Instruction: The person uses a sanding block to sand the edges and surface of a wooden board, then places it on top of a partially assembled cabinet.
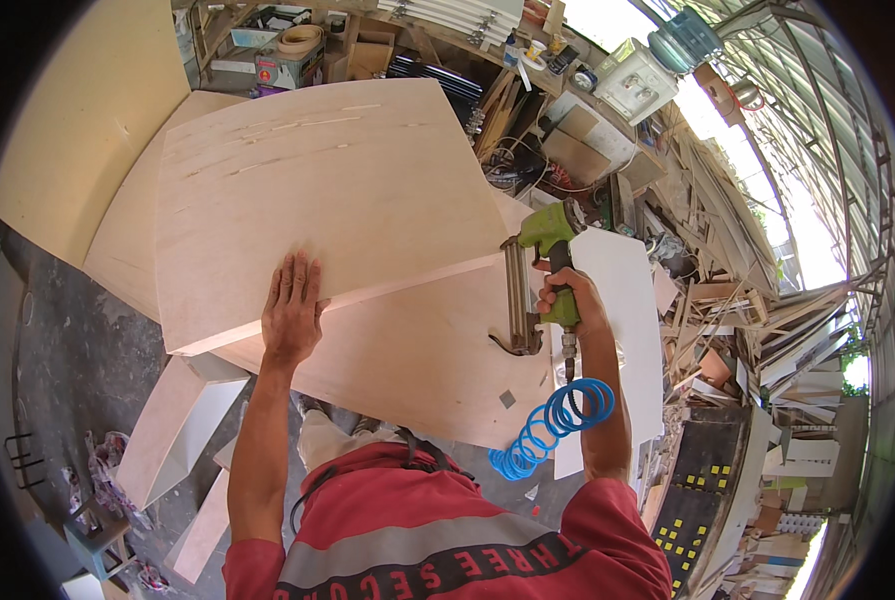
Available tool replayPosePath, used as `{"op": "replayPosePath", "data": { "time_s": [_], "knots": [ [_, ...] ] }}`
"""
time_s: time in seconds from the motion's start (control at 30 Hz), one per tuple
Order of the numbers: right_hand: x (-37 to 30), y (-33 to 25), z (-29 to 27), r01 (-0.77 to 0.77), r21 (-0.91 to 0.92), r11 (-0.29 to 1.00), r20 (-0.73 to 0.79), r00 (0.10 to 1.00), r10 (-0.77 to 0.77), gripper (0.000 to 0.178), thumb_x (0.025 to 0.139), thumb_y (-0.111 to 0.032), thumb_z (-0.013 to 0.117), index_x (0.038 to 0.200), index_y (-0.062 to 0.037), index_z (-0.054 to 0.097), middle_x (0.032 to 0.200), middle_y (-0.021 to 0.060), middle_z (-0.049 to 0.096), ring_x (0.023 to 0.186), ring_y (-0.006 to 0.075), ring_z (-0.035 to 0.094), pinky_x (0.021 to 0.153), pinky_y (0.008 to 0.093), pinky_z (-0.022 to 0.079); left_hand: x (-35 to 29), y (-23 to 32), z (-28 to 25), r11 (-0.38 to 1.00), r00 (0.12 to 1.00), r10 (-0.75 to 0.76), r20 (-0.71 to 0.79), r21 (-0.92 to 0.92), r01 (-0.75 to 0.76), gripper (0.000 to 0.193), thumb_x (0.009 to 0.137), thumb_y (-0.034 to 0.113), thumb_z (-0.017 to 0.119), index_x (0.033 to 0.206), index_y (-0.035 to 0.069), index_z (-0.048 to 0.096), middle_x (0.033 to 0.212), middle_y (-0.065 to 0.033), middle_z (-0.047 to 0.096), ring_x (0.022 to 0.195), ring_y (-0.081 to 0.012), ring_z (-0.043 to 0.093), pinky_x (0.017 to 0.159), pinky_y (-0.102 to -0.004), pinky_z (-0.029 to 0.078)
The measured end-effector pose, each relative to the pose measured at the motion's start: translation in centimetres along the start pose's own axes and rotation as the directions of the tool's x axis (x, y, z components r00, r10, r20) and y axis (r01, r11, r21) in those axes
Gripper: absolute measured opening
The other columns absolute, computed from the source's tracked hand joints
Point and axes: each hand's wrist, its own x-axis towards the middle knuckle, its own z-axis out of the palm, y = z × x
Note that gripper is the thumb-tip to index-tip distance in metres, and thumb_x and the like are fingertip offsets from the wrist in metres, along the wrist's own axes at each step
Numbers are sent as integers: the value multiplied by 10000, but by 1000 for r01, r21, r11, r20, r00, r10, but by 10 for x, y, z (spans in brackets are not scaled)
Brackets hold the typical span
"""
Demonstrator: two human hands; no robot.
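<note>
My right hand [570, 292] grips a green pneumatic nail gun [545, 240] by its handle. The gun is held at the right end of a large plywood box [327, 190], its nose close to the box's corner; whether it touches I cannot tell. A coiled blue air hose [552, 425] hangs from the gun's handle. Flat on the box's top, near its front edge, lies my left hand [292, 295], fingers stretched out and holding nothing. Beneath the box is a wide plywood sheet [437, 360], which sticks out toward me and to the right.
A white panel [617, 320] lies to the right of the sheet. An angled plywood piece [177, 425] stands on the floor at left. Shelves with tins and tools line the back, near a water dispenser [635, 82]. Wood offcuts [727, 300] are heaped on the right.
</note>
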Motion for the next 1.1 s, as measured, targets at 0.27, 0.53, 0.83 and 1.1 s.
{"op": "replayPosePath", "data": {
  "time_s": [0.27, 0.53, 0.83, 1.1],
  "knots": [
    [-1, 0, 4, 0, -20, 1000, -14, 1000, 0, 435, 841, -90, 576, 1228, 110, 567, 623, 56, 513, 572, 178, 506, 561, 333, 469, -1, 0, 0, 1000, 1000, -1, -2, -10, 1, 629, 966, 255, 610, 1525, 57, 401, 1611, -155, 342, 1492, -338, 317, 1221, -463, 291],
    [2, 5, -1, -13, 12, 1000, 0, 1000, 13, 436, 847, -88, 581, 1235, 109, 563, 631, 76, 530, 562, 194, 520, 565, 344, 476, 0, 0, 1, 1000, 1000, 10, -6, 13, -10, 611, 976, 275, 599, 1514, 51, 419, 1608, -157, 348, 1491, -339, 320, 1219, -463, 297],
    [-8, 14, 16, -40, 29, 999, 86, 996, 37, 429, 859, -87, 578, 1253, 82, 557, 649, 101, 550, 540, 221, 536, 580, 359, 486, 1, -1, 1, 1000, 999, 20, -25, 9, -20, 605, 973, 277, 602, 1506, 47, 429, 1602, -157, 357, 1487, -342, 325, 1219, -462, 299],
    [-10, 13, 26, -34, -38, 999, 73, 997, 37, 411, 866, -88, 576, 1241, 78, 558, 649, 103, 552, 539, 218, 540, 582, 356, 484, -2, -3, 3, 999, 1000, 9, -9, -36, -10, 652, 952, 229, 628, 1531, 60, 381, 1606, -163, 343, 1488, -352, 315, 1226, -471, 282]
  ]
}}
